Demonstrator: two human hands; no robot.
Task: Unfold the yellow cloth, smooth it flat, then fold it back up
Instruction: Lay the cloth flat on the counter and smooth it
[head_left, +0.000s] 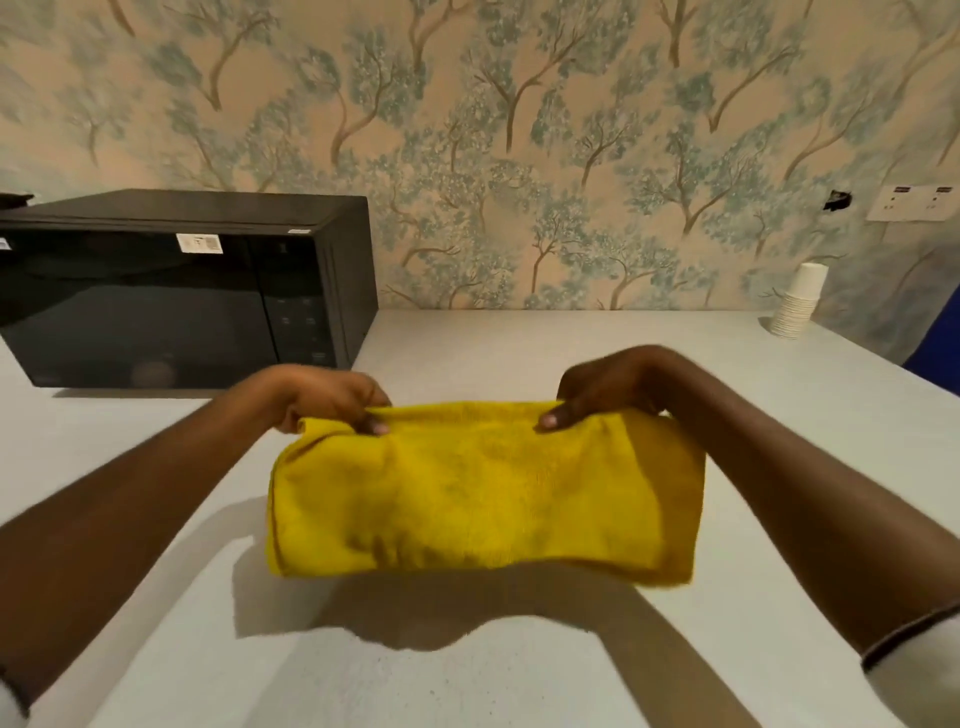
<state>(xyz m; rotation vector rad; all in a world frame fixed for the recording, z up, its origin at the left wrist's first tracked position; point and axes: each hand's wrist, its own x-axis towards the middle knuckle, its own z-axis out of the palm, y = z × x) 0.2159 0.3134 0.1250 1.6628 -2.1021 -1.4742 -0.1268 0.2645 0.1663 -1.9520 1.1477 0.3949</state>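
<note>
Holding yellow cloth (483, 493) by its far top edge, lifted clear of the grey tabletop (467, 332); shadow beneath, lower fold hanging toward the camera. Left hand (332, 397) pinching edge near left corner, thumb in front, fingers (375, 427) closed on fabric. Right hand (613, 387) pinching same edge further right, thumb tip visible on the front face. Cloth doubled, at least two layers at the right side. Judged light, soft, limp: sags between grips, holds no shape, not slippery or fragile. Best hold: corners of the top layer only, pinched apart, to let it open. Microwave (171, 291) and stacked paper cups (797, 301) well apart from the cloth.
</note>
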